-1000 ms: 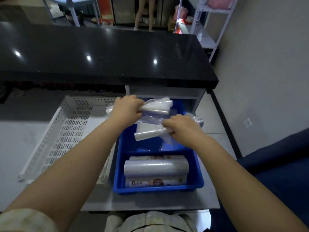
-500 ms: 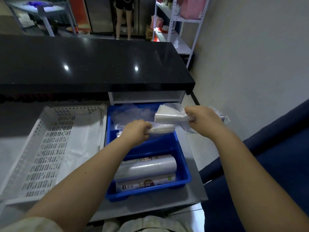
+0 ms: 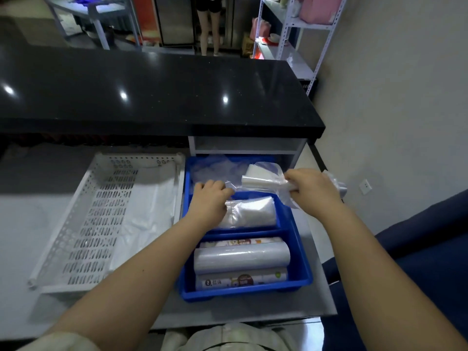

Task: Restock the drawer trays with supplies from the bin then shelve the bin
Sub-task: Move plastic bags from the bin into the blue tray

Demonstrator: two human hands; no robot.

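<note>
right hand (image 3: 314, 193) grips a clear bag bundle (image 3: 260, 179) over the blue tray's (image 3: 243, 292) far right corner; left hand (image 3: 209, 201) clutches the white packet (image 3: 253, 211) mid-tray. slick plastic may slip past the rim.

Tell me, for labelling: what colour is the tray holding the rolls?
Tray is blue; head view shows it.

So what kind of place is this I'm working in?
Probably the service counter of a small shop or food stall: a long black countertop, a drawer tray stocked with rolls of plastic bags, and metal storage shelving behind.
</note>
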